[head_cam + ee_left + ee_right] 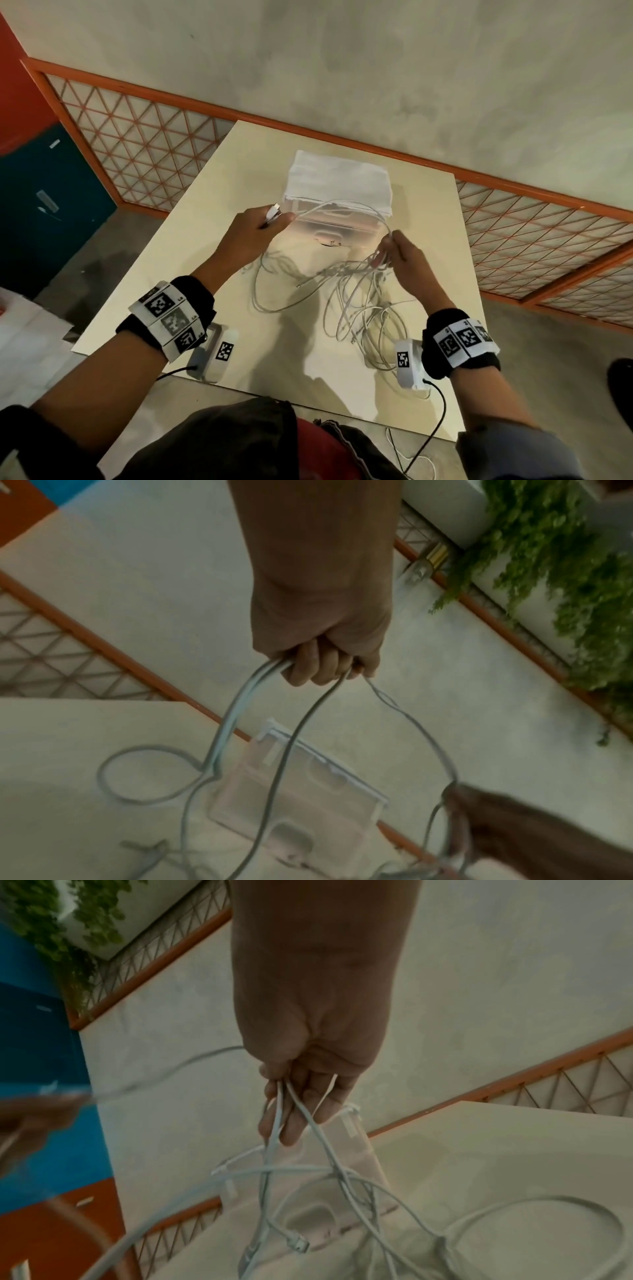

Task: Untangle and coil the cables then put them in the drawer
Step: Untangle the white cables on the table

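Note:
A tangle of white cables [356, 294] lies on the cream table [191, 260], partly lifted between both hands. My left hand [260, 222] grips one cable near its white plug [274, 209]; in the left wrist view its fingers [318, 664] curl round several strands. My right hand [397, 250] pinches a bunch of strands [284, 1123] that hang down to the pile. One strand arcs from hand to hand over a clear plastic drawer box [337, 205] standing at the table's far side, its front handle [325, 238] towards me.
An orange-framed lattice railing [144, 137] runs behind the table. A blue cabinet [48, 198] stands at the left. Black leads [435, 421] trail from the wrist cameras over the table's near edge. Green creeper [565, 561] hangs beyond the railing.

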{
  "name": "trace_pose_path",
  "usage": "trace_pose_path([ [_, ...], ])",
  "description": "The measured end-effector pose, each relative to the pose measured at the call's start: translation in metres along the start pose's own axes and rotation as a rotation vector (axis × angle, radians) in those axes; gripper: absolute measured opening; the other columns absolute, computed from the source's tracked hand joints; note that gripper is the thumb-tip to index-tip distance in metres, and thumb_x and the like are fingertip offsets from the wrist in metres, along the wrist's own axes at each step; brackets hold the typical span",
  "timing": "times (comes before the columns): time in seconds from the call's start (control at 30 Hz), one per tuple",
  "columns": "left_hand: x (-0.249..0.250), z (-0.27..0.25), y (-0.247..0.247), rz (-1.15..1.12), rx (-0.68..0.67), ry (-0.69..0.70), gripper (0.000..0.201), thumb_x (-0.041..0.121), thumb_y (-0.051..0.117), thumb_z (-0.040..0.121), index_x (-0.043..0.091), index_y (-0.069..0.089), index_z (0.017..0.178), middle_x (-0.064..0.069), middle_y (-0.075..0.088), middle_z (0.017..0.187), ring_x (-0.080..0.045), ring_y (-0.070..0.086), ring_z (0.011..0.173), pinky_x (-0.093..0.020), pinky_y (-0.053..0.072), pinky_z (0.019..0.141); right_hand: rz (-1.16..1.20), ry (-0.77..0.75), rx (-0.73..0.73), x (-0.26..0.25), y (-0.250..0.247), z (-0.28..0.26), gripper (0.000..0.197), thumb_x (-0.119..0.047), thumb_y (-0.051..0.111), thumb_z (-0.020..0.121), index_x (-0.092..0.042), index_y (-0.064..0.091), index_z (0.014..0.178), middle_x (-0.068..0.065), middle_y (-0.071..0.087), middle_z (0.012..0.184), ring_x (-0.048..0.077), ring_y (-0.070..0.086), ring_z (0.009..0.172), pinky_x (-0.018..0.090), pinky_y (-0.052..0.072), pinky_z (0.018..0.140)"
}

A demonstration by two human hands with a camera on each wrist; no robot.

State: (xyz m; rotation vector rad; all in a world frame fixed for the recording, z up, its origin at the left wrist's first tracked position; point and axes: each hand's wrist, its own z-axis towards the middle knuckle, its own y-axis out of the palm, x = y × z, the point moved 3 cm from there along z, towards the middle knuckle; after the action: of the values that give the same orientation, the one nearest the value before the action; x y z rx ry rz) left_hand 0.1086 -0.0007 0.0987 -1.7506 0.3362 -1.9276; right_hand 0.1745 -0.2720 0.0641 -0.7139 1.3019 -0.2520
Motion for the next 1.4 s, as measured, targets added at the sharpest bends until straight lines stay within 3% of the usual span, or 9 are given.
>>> trace_pose_path([
  [0.27, -0.043, -0.009, 0.002, 0.308, 0.03, -0.209, 0.043, 0.048, 0.049, 0.091, 0.021, 0.037, 0.06, -0.01, 0.043, 0.06, -0.043, 0.055, 0.082, -0.036, 0.038, 0.065, 0.064, -0.036, 0.027, -0.021, -0.033, 0.013, 0.02, -0.022, 0.059, 0.093, -0.004, 0.065, 0.089, 0.003, 0.053, 0.066, 0.015, 0.046, 0.064, 0.028, 0.035, 0.063],
  [0.4, -0.051, -0.009, 0.009, 0.372, 0.004, -0.325, 0.036, 0.035, 0.053, 0.092, 0.001, 0.055, 0.105, -0.024, 0.062, 0.108, -0.042, 0.055, 0.105, -0.041, 0.044, 0.082, -0.039, -0.033, -0.081, -0.023, -0.019, 0.005, 0.014, -0.021, 0.059, 0.092, -0.012, 0.067, 0.087, 0.008, 0.057, 0.061, 0.007, 0.048, 0.053, 0.015, 0.037, 0.056],
  [0.53, -0.03, -0.007, 0.011, 0.167, 0.032, -0.18, 0.042, 0.031, 0.057, 0.092, 0.017, 0.047, 0.131, -0.012, 0.063, 0.12, -0.034, 0.058, 0.109, -0.028, 0.038, 0.083, -0.142, -0.042, -0.186, -0.03, 0.003, -0.001, 0.013, -0.024, 0.058, 0.093, -0.014, 0.062, 0.087, 0.003, 0.061, 0.054, 0.008, 0.052, 0.048, 0.016, 0.038, 0.053],
  [0.67, -0.001, -0.009, 0.034, -0.018, -0.323, -0.047, 0.04, 0.037, 0.059, 0.089, 0.027, 0.052, 0.128, -0.001, 0.067, 0.113, -0.015, 0.063, 0.102, -0.027, 0.047, 0.09, -0.04, -0.032, -0.239, -0.046, 0.025, -0.001, 0.011, -0.02, 0.064, 0.089, -0.013, 0.065, 0.081, 0.002, 0.059, 0.052, 0.006, 0.05, 0.043, 0.015, 0.04, 0.051],
  [0.77, 0.005, -0.018, 0.053, -0.026, -0.511, -0.057, 0.02, 0.033, 0.053, 0.094, 0.022, 0.057, 0.111, 0.008, 0.058, 0.08, 0.007, 0.053, 0.068, -0.014, 0.041, 0.064, 0.092, -0.056, -0.286, -0.061, 0.032, 0.0, 0.017, -0.02, 0.065, 0.089, -0.004, 0.068, 0.086, 0.007, 0.064, 0.06, 0.011, 0.051, 0.046, 0.017, 0.043, 0.054],
  [0.9, 0.007, -0.018, 0.052, -0.028, -0.432, -0.006, 0.029, 0.033, 0.042, 0.099, 0.023, 0.04, 0.072, 0.009, 0.032, 0.059, -0.002, 0.034, 0.046, -0.024, 0.028, 0.053, 0.163, -0.042, -0.318, -0.059, 0.031, -0.001, 0.02, -0.028, 0.064, 0.089, -0.008, 0.064, 0.089, 0.001, 0.063, 0.059, 0.017, 0.055, 0.058, 0.029, 0.043, 0.063],
  [1.07, 0.021, -0.01, 0.04, -0.019, -0.254, 0.091, 0.028, 0.034, 0.04, 0.099, 0.011, 0.048, 0.085, 0.005, 0.03, 0.055, -0.008, 0.032, 0.046, -0.025, 0.028, 0.053, 0.024, 0.01, -0.422, -0.031, 0.039, -0.003, 0.024, -0.029, 0.069, 0.085, -0.011, 0.055, 0.08, -0.009, 0.059, 0.071, 0.008, 0.059, 0.071, 0.032, 0.046, 0.076],
  [1.17, 0.029, -0.008, 0.032, -0.059, -0.17, 0.159, 0.023, 0.03, 0.041, 0.099, 0.026, 0.044, 0.076, 0.003, 0.026, 0.052, -0.01, 0.027, 0.045, -0.023, 0.025, 0.05, -0.036, 0.026, -0.459, -0.018, 0.043, -0.003, 0.027, -0.021, 0.06, 0.092, 0.0, 0.051, 0.08, -0.002, 0.066, 0.081, -0.009, 0.061, 0.075, 0.017, 0.043, 0.075],
  [1.4, 0.027, -0.01, 0.024, -0.094, -0.09, 0.175, 0.028, 0.028, 0.043, 0.099, 0.032, 0.04, 0.071, 0.002, 0.025, 0.05, -0.012, 0.023, 0.045, -0.021, 0.022, 0.047, -0.264, -0.07, -0.348, -0.009, 0.044, 0.003, 0.015, -0.019, 0.042, 0.1, -0.013, 0.053, 0.091, 0.007, 0.066, 0.085, 0.024, 0.058, 0.076, 0.033, 0.042, 0.074],
])
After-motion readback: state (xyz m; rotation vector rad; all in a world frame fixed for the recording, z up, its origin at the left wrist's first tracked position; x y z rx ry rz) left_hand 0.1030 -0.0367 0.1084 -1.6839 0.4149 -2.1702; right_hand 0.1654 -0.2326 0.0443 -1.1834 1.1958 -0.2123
